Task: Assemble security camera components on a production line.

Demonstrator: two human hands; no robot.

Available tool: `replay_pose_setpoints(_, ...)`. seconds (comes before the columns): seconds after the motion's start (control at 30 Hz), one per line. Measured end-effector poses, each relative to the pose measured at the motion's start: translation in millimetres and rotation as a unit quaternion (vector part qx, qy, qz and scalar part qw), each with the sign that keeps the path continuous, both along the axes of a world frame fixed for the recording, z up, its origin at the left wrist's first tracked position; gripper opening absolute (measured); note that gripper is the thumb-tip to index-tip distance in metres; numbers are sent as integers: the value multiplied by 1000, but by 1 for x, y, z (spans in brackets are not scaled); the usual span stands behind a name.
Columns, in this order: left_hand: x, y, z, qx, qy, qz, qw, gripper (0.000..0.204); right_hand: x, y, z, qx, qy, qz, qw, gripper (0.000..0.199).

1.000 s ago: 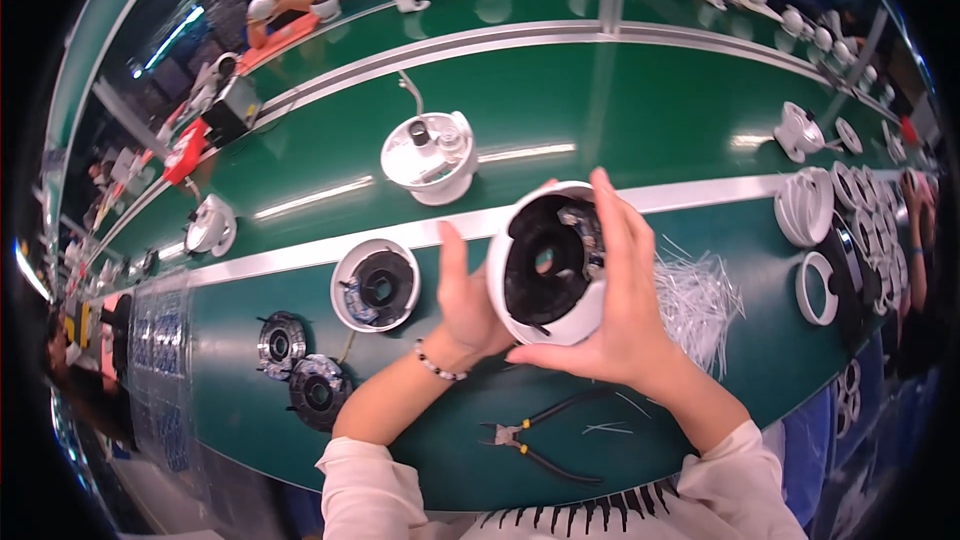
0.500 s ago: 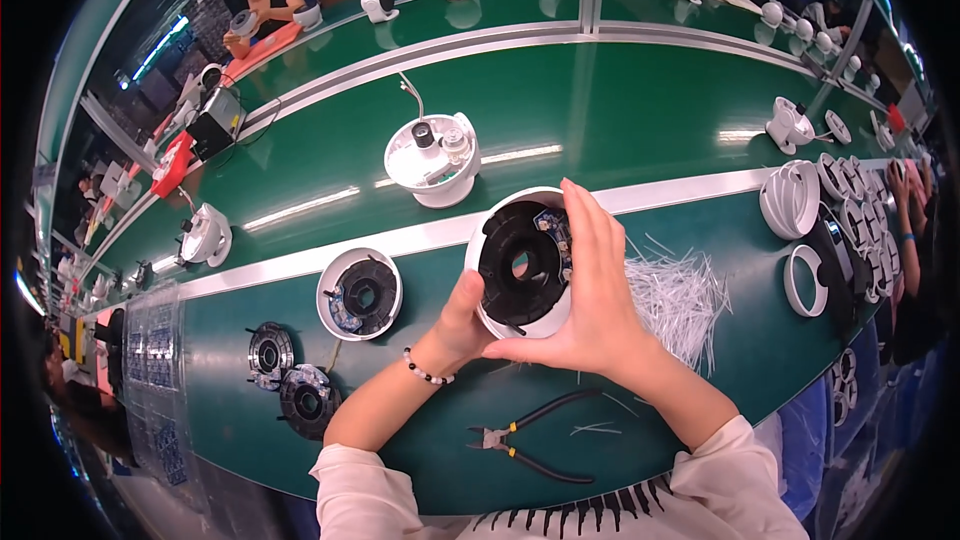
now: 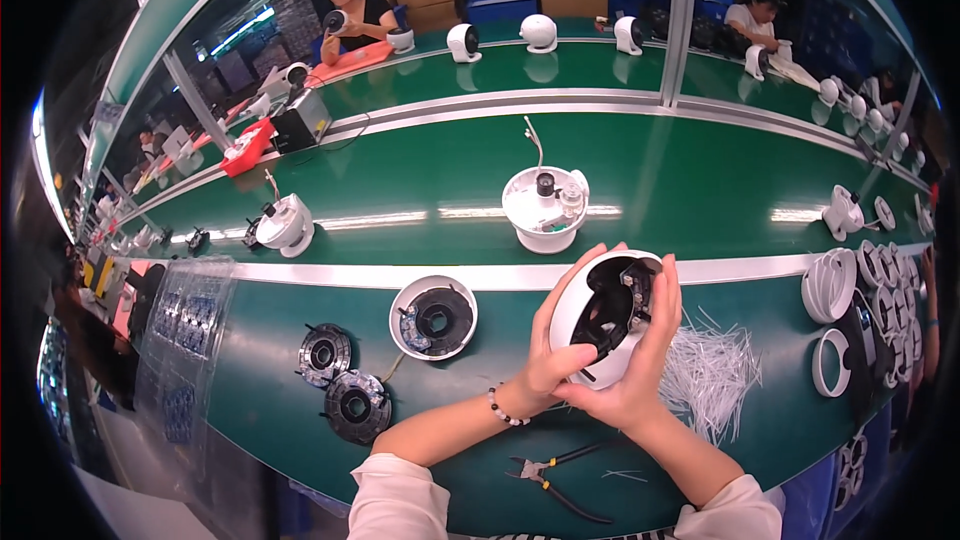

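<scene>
Both of my hands hold a white bowl-shaped housing [image 3: 571, 318] above the bench, tilted, with its open side showing a black round insert [image 3: 604, 308] and a bit of circuit board. My left hand [image 3: 548, 358] wraps its left side, the thumb over the lower rim. Around the right side curl the fingers of my right hand [image 3: 645, 365], its palm beneath. To the left lies a second white housing [image 3: 470, 338] with a black disc and blue board inside. Two loose black discs [image 3: 325, 352] with boards rest beside it. Below my hands, cutting pliers [image 3: 535, 468] lie with handles spread.
A heap of thin white plastic strips [image 3: 712, 380] lies right of my hands. White rings [image 3: 828, 285] are stacked farther right. Beyond the metal rail [image 3: 500, 278], an opened white camera body [image 3: 545, 238] stands on the green surface. Clear trays [image 3: 185, 340] of blue boards lie left; people sit across.
The housing in my hands has tipped from facing me to a slanted position, and my fingers have shifted round it. The whole view has swung, so the bench items appear lower and farther right.
</scene>
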State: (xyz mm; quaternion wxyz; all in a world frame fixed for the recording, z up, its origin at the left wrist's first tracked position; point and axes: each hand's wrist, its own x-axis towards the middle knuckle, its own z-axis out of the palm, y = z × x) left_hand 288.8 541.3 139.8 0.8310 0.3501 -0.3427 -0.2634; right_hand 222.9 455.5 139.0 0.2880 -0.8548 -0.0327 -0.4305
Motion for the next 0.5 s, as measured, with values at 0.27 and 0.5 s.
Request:
replay_pose_setpoints(0.27, 10, 23, 5, 44, 312, -44, 948, 47, -17, -18, 3, -50, 60, 118, 990, 96)
replay_pose_setpoints(0.5, 63, 42, 11, 196, 279, 141, 929, 27, -87, -27, -5, -204, 296, 283, 889, 81)
